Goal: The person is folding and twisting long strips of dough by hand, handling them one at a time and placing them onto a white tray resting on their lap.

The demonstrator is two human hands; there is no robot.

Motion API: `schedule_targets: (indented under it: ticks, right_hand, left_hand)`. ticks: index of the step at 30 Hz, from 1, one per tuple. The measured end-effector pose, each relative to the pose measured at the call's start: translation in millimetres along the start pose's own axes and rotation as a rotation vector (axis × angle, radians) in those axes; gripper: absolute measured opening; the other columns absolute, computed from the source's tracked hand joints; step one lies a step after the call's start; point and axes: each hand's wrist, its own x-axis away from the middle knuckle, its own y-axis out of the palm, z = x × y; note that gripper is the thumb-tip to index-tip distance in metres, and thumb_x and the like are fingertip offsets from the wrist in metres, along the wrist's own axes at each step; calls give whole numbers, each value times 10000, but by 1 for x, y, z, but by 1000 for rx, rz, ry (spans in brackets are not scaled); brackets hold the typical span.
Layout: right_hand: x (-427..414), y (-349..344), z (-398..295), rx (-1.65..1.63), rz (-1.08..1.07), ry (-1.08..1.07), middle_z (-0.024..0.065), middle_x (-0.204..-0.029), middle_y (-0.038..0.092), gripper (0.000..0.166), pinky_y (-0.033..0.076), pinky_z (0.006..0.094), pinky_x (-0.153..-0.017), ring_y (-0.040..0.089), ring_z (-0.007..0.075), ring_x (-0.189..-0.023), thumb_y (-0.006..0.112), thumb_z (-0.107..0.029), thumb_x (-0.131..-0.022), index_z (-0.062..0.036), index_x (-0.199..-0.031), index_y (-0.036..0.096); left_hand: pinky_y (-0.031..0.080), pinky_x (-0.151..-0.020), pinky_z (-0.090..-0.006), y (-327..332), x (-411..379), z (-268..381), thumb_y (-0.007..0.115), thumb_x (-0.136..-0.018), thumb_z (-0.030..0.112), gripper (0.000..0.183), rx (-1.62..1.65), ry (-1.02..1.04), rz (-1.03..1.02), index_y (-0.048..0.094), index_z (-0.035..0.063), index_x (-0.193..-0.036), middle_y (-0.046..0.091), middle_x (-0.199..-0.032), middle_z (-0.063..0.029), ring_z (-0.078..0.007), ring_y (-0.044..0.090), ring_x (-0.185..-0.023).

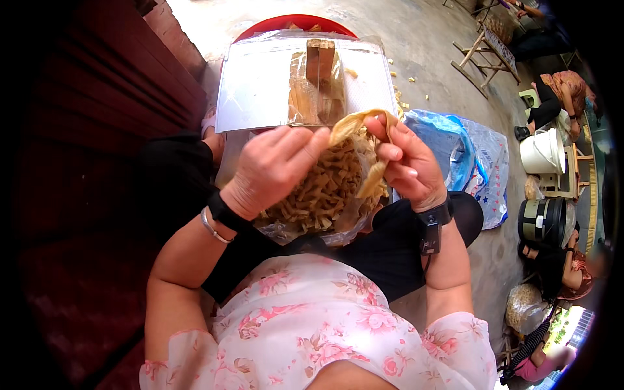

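A long, soft, pale-yellow strip of what looks like dried food (353,126) stretches between my hands. My left hand (273,168) pinches one end between thumb and forefinger. Draped over the fingers of my right hand (414,163), the strip hangs down on the other side, its loose end below the palm. Under both hands, between my knees, many short tan pieces (312,200) lie heaped in a clear plastic bag (336,238). Just beyond is a white board (256,83) carrying a wooden block fixture (319,80) wrapped in clear film.
A red basin (297,20) shows its rim beneath the board's far side. Blue-and-white plastic bags (451,146) lie right of my knee. A dark red wooden panel (112,122) borders my left. Along the right edge are seated people, a white bucket (541,153) and a folding stool (487,58).
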Motion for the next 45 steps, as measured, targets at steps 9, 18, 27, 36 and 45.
schedule_targets:
  ticks: [9,18,27,36,45]
  right_hand:
    - [-5,12,39,1534,116,-424,10,-967,633,243,506,235,-628,604,81,-769,584,-66,-850,-35,-1091,571]
    - [-4,8,33,687,120,-100,-17,-861,626,213,465,152,-523,546,21,-642,611,-192,-918,-72,-1092,591]
    - [-7,0,30,283,-3,187,-11,-820,576,326,411,158,-465,488,18,-558,677,-213,-867,-57,-1128,560]
    - [-13,8,56,1363,217,-398,21,-994,609,223,490,257,-743,585,134,-802,584,-49,-836,-1,-1053,611]
    - [-13,-2,46,255,33,125,43,-1166,592,290,507,258,-822,585,121,-983,554,-86,-922,1,-1198,570]
  left_hand:
    - [472,-544,-245,20,-1,11,661,-759,18,233,377,-45,-36,619,25,-987,570,-798,-42,-155,571,-624]
    - [478,-593,-187,23,-2,13,547,-930,91,129,1403,-974,-414,546,-2,-1019,571,-836,16,-50,537,-656]
    - [483,-672,-279,13,-19,19,518,-770,-59,169,926,-170,-77,476,3,-922,577,-968,-109,-192,555,-752]
    - [484,-616,-371,25,3,16,577,-822,18,154,627,-543,-382,495,17,-953,583,-806,-168,-354,595,-708]
    - [491,-623,-353,22,4,8,615,-814,20,141,398,-280,-117,544,24,-936,575,-814,-129,-301,604,-721]
